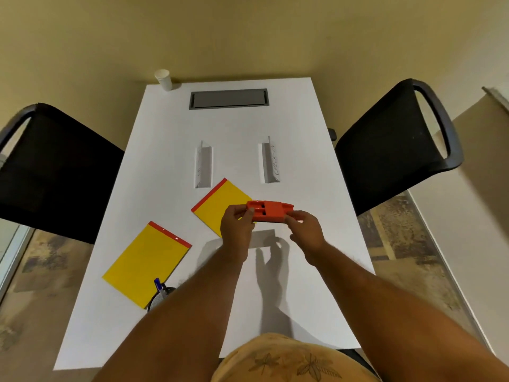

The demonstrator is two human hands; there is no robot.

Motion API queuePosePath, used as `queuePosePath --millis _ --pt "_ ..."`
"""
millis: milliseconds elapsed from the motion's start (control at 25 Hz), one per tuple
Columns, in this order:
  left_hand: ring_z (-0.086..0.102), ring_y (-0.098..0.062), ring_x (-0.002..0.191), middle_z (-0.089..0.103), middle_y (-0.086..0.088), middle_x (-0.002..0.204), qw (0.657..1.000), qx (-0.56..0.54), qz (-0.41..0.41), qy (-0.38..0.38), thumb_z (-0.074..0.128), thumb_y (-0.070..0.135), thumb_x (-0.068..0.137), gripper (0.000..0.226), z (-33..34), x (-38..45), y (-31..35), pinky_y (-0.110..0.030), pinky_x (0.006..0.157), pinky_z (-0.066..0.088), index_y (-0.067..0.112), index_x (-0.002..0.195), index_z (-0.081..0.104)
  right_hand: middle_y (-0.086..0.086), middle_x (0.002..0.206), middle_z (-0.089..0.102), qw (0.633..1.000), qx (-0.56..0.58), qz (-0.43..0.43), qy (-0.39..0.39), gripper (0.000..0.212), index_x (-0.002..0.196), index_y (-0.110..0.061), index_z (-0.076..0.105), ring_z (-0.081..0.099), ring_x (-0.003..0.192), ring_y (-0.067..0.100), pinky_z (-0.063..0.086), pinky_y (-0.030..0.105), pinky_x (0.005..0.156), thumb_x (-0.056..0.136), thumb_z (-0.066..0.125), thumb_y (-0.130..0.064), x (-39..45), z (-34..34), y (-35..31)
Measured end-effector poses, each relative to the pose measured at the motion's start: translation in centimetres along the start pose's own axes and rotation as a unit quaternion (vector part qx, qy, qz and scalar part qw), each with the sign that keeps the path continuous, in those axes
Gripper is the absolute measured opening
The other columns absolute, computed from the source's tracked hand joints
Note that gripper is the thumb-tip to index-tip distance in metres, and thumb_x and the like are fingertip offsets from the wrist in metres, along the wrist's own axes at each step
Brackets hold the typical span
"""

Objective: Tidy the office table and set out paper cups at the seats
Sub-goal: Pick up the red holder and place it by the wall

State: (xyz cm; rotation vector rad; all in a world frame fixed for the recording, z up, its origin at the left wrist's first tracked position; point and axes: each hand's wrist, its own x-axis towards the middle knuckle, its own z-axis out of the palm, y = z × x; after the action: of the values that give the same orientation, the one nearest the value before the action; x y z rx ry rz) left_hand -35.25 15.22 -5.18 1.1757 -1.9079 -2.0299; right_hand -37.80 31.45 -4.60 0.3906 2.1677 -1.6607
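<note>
Above the counter, both hands, left and right, pinched an orange stapler in their fingers; paper cup stood at eleven o'clock.

Two yellow pads, two name tents, two chairs — one paper cup.

White table carries 2 yellow pads, 2 name tents, paper cup, pen holder.
</note>
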Motion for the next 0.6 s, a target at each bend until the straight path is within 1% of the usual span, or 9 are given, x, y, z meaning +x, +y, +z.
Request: queuePosePath --millis 40,80,120,160,240,280,440,520,600 --pt "0.073 -0.034 0.109 0.072 -0.018 0.120 1.000 -0.014 0.005 -0.003 0.073 0.016 0.098 0.024 0.0 0.1 0.4 -0.048 0.091 0.064 0.006 0.119 0.067 0.006 0.107 0.072 1.000 0.020 0.004 0.013 0.011 0.111 -0.021 0.069 0.068 0.098 0.024 0.058 0.048 0.095 0.100 0.067 -0.022 -0.1 -0.3 -0.3" --pt "0.074 -0.034 0.108 0.072 -0.018 0.120 0.999 -0.030 0.006 -0.010 0.073 0.015 0.098 0.022 -0.1 0.0 0.6 -0.047 0.090 0.064 0.007 0.119 0.067 0.010 0.113 0.070 0.999 0.041 0.008 0.023 0.016 0.118 -0.019 0.065 0.070 0.100 0.026 0.059 0.051 0.096 0.101 0.065 -0.019 -0.2 -0.7 -0.5" --pt "0.075 -0.033 0.107 0.073 -0.018 0.120 0.999 -0.045 0.003 -0.018 0.072 0.014 0.099 0.021 0.0 -0.1 0.7 -0.047 0.090 0.064 0.008 0.119 0.068 0.013 0.115 0.068 0.997 0.064 0.011 0.031 0.025 0.126 -0.017 0.060 0.073 0.101 0.027 0.060 0.050 0.095 0.102 0.066 -0.016 -0.3 -1.1 -0.6" --pt "0.075 -0.032 0.106 0.073 -0.017 0.120 0.998 -0.058 0.000 -0.024 0.071 0.013 0.099 0.020 0.1 -0.2 0.7 -0.047 0.091 0.064 0.010 0.119 0.068 0.013 0.114 0.066 0.996 0.084 0.010 0.038 0.033 0.132 -0.017 0.055 0.075 0.100 0.027 0.062 0.046 0.092 0.101 0.067 -0.014 -0.5 -1.6 -0.7" --pt "0.075 -0.030 0.107 0.074 -0.016 0.120 0.997 -0.078 -0.005 -0.030 0.067 0.011 0.101 0.021 0.6 -0.6 0.5 -0.047 0.091 0.063 0.013 0.121 0.070 0.011 0.111 0.065 0.993 0.112 0.006 0.045 0.044 0.136 -0.023 0.049 0.077 0.096 0.026 0.064 0.037 0.084 0.100 0.070 -0.010 -0.9 -2.6 -0.6" --pt "0.074 -0.029 0.107 0.074 -0.014 0.121 0.996 -0.082 -0.006 -0.037 0.065 0.010 0.102 0.023 1.1 -0.9 0.3 -0.047 0.091 0.063 0.015 0.124 0.071 0.010 0.113 0.064 0.992 0.116 0.001 0.042 0.045 0.137 -0.025 0.049 0.077 0.096 0.027 0.065 0.034 0.081 0.100 0.069 -0.009 -1.2 -3.1 -0.3" --pt "0.073 -0.026 0.110 0.072 -0.008 0.125 0.993 -0.080 0.003 -0.086 0.063 0.011 0.103 0.035 3.5 -3.1 0.0 -0.043 0.089 0.063 0.020 0.136 0.067 0.006 0.121 0.066 0.994 0.101 -0.026 0.011 0.033 0.134 -0.022 0.059 0.076 0.097 0.030 0.067 0.035 0.083 0.103 0.063 -0.013 -2.3 -5.0 1.4" --pt "0.073 -0.025 0.109 0.071 -0.007 0.126 0.992 -0.083 0.019 -0.097 0.066 0.012 0.102 0.038 5.1 -4.4 -0.1 -0.044 0.090 0.063 0.021 0.139 0.065 0.006 0.119 0.070 0.996 0.085 -0.037 -0.009 0.026 0.131 -0.024 0.060 0.078 0.094 0.029 0.067 0.035 0.082 0.106 0.060 -0.018 -2.7 -6.7 2.1" --pt "0.074 -0.022 0.107 0.071 -0.005 0.124 0.991 -0.086 0.038 -0.100 0.069 0.015 0.101 0.040 7.3 -5.9 -0.4 -0.042 0.088 0.064 0.021 0.140 0.064 0.005 0.114 0.073 0.995 0.083 -0.044 -0.016 0.020 0.124 -0.029 0.063 0.079 0.090 0.026 0.067 0.035 0.081 0.107 0.060 -0.021 -2.6 -9.3 2.5"
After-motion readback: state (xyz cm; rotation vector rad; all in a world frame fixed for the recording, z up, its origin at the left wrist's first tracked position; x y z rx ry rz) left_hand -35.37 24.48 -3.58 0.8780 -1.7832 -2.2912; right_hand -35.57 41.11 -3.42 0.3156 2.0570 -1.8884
